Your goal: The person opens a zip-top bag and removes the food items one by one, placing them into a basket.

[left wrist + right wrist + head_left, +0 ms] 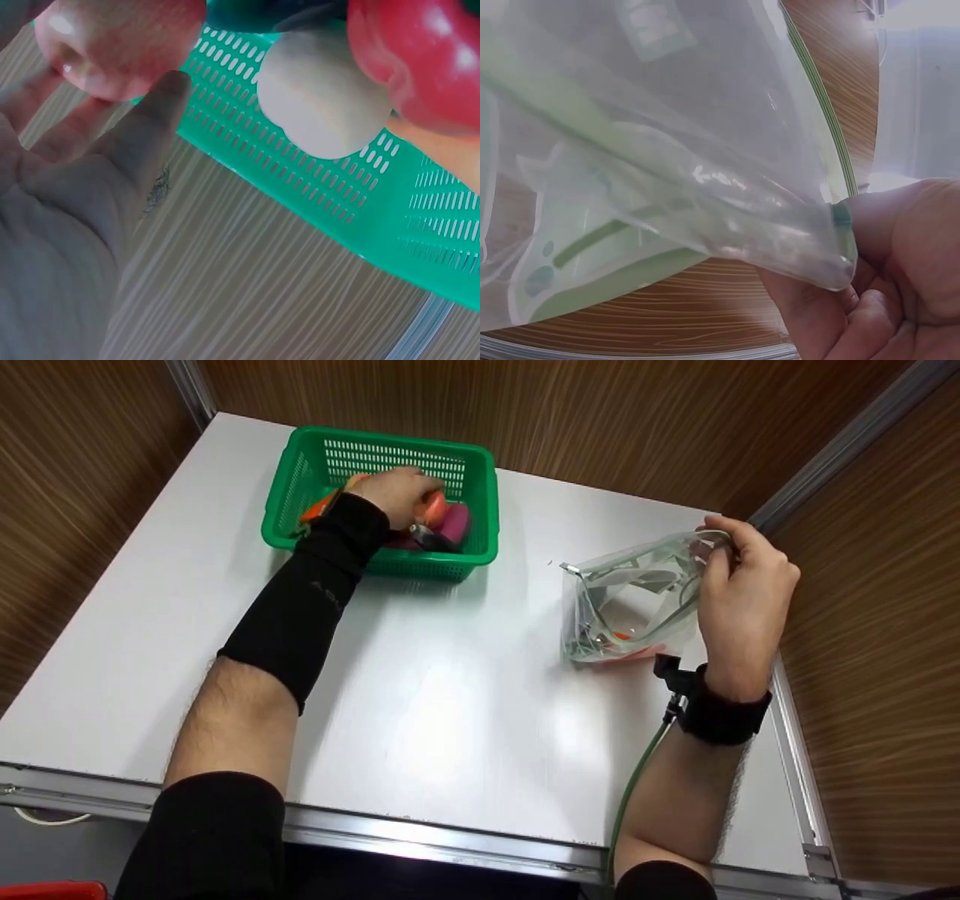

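My left hand reaches down into the green basket. In the left wrist view its thumb and fingers grip a reddish apple, which shows in the head view as a round orange-red shape at the fingertips. Beside it in the basket are a whitish rounded piece, a glossy red piece like a pepper or tomato, and a purple piece. My right hand pinches the top corner of a clear zip bag with green edging, its mouth spread. Something orange-red shows inside the bag, low down.
A dark piece and an orange piece lie in the basket too. The white table has wood-grain panels along its back and sides. A green cable runs along the right forearm.
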`<state>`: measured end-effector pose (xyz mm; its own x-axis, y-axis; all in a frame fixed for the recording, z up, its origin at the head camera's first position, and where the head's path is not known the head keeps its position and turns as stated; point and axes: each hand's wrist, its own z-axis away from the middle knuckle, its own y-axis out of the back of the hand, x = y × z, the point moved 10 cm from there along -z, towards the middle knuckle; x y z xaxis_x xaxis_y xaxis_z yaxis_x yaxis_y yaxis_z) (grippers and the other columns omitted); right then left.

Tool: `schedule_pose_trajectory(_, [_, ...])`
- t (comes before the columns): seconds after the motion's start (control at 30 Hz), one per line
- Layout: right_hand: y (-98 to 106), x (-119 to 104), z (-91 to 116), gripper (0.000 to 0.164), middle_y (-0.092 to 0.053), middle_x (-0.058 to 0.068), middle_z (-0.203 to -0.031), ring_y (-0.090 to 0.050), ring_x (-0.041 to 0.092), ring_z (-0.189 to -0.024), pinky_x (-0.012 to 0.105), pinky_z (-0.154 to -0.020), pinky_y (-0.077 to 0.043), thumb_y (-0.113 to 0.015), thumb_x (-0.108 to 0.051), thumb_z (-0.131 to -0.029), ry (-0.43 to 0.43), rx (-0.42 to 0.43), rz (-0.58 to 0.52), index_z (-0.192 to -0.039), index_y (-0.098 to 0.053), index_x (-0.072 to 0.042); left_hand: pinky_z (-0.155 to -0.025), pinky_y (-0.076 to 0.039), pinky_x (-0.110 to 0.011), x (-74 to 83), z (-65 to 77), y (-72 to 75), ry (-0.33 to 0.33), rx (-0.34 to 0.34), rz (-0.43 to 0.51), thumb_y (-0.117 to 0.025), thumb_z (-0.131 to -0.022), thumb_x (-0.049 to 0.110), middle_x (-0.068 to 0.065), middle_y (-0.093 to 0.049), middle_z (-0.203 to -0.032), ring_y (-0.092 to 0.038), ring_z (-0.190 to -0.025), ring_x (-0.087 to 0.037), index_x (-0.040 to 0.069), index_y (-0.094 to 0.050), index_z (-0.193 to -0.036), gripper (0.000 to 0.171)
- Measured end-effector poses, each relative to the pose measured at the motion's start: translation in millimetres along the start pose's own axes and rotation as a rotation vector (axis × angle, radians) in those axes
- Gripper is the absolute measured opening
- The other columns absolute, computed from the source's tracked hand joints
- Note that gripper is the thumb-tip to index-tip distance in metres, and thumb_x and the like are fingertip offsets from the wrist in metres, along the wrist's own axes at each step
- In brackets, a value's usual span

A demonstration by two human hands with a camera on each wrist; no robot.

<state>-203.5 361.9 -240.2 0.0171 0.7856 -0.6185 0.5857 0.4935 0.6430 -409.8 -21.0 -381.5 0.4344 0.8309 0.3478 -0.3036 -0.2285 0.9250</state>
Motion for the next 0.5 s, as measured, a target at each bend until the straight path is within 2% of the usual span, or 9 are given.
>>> schedule_pose_trajectory(0.13, [1.7, 0.1, 0.7, 0.045, -0.09, 0.005, -0.128, -0.065, -0.007, -0.094, 0.016, -0.079, -0.045, -0.052, -0.001, -0.117, -0.012, 0.014, -0.015, -0.142, -0.086, -0.015, -0.144, -0.038, -0.063, 4.5, 1.7, 12.0, -0.012, 0.032, 0.01, -0.064, -0.117, 0.015, -0.023, -0.044, -0.186, -0.044, -0.174, -0.044, 0.011, -0.045, -0.181, 0.066])
schedule_pose_trajectory(0.23, [2.3, -0.2, 0.4, 0.044, -0.09, 0.006, -0.129, -0.067, -0.01, -0.094, 0.014, -0.081, -0.047, -0.052, -0.001, -0.117, -0.016, 0.023, -0.027, -0.142, -0.086, -0.014, -0.145, -0.037, -0.061, 17.0, 7.5, 28.6, -0.034, 0.086, 0.026, -0.064, -0.118, 0.018, -0.022, -0.038, -0.19, -0.042, -0.176, -0.045, 0.012, -0.042, -0.182, 0.068])
schedule_pose_trajectory(0.37, [0.3, 0.1, -0.2, 0.043, -0.09, 0.007, -0.13, -0.07, -0.016, -0.094, 0.011, -0.085, -0.051, -0.053, -0.002, -0.117, -0.017, 0.021, -0.047, -0.142, -0.086, -0.013, -0.144, -0.04, -0.057, 44.0, 22.4, 52.6, -0.076, 0.177, 0.031, -0.061, -0.119, 0.021, -0.015, -0.038, -0.192, -0.047, -0.174, -0.041, 0.017, -0.04, -0.184, 0.068])
schedule_pose_trajectory(0.5, [-2.5, 0.3, -0.5, 0.041, -0.09, 0.006, -0.131, -0.071, -0.019, -0.094, 0.011, -0.084, -0.052, -0.054, -0.004, -0.118, -0.015, 0.008, -0.055, -0.142, -0.086, -0.014, -0.141, -0.046, -0.051, 82.4, 42.3, 72.0, -0.187, 0.29, 0.012, -0.064, -0.12, 0.025, -0.012, -0.048, -0.187, -0.056, -0.168, -0.036, 0.016, -0.047, -0.181, 0.063])
